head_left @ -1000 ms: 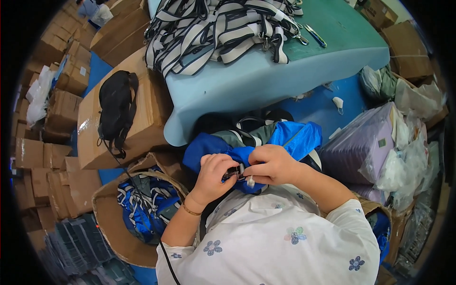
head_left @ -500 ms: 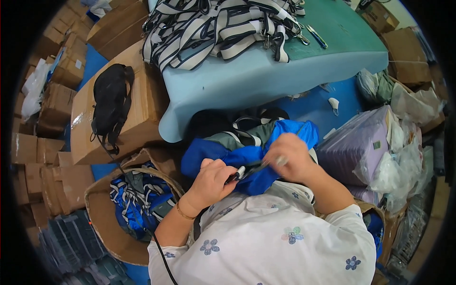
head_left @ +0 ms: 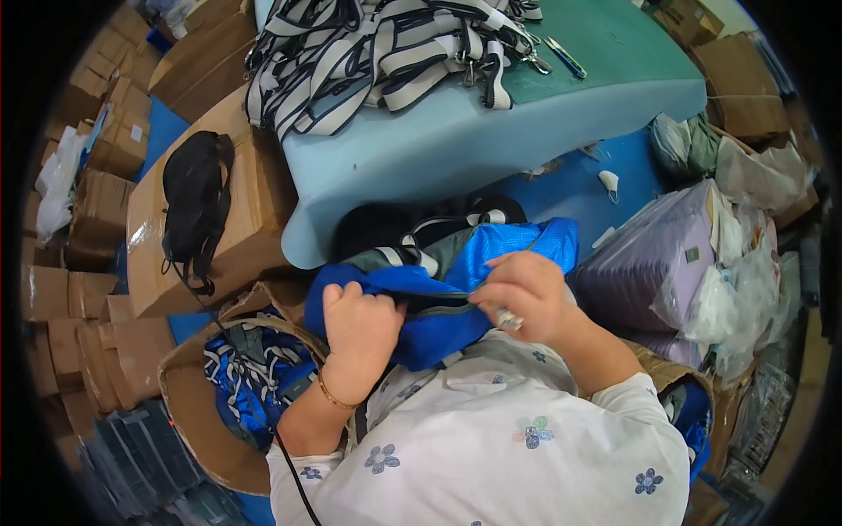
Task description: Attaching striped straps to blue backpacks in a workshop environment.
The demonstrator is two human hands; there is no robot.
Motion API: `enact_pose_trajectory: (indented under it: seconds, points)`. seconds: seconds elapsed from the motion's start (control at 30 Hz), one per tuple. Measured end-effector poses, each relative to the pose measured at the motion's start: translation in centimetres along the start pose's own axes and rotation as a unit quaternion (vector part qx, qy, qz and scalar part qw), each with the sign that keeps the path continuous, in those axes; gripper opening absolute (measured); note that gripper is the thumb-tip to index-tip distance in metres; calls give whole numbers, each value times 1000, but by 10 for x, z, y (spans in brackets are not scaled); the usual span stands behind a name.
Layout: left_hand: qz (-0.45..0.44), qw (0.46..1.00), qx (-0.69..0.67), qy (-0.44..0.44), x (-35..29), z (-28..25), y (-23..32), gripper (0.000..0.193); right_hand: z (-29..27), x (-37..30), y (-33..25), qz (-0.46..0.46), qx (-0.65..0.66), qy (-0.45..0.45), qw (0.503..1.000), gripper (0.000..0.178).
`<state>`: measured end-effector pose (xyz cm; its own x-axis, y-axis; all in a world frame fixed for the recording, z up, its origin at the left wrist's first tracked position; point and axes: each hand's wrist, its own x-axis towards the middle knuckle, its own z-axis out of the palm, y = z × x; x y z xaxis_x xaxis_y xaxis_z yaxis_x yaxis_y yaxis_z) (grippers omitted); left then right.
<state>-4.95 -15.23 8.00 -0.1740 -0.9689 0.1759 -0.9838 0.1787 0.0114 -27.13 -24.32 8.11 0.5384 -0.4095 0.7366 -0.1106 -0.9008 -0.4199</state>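
A blue and grey fabric bag (head_left: 430, 352) with black-and-white straps lies across my lap. My left hand (head_left: 358, 323) is closed on the edge of the bag's opening at its left side. With bent fingers, my right hand (head_left: 524, 294) pinches the right end of that edge, where a dark green zipper-like strip (head_left: 438, 309) runs between both hands. The opening gapes a little between them and looks dark inside. A small whitish thing (head_left: 507, 321) sticks out under my right fingers; its kind is unclear.
Ahead, a table with a pale blue cover (head_left: 395, 167) carries heaped black-and-white straps (head_left: 386, 61) and thread snips (head_left: 566, 58). At left, a black pouch (head_left: 197, 202) sits on a carton (head_left: 254, 219), above an open box (head_left: 189, 438) of blue bags. Wrapped purple goods (head_left: 649, 263) stand right.
My hands have moved from working close together at a white-and-black part to holding the bag's edge farther apart. The opening now shows between them. The view has shifted slightly.
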Motion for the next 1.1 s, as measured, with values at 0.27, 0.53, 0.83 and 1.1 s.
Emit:
enact_pose_trajectory:
  seconds: [0.27, 0.53, 0.83, 1.1]
  points:
    - [51, 985, -83, 143, -15, -29, 20, 46, 5, 4, 0, -24, -9, -42, 999, 28]
    - [61, 899, -412, 136, -15, 11, 42, 34, 2, 7, -21, -62, 94, -88, 990, 34]
    - [-67, 945, -48, 316, -22, 17, 24, 24, -3, -20, 7, 2, -21, -55, 998, 28]
    - [-213, 857, -428, 195, -26, 20, -19, 53, -38, -16, -11, 61, -71, 81, 992, 34]
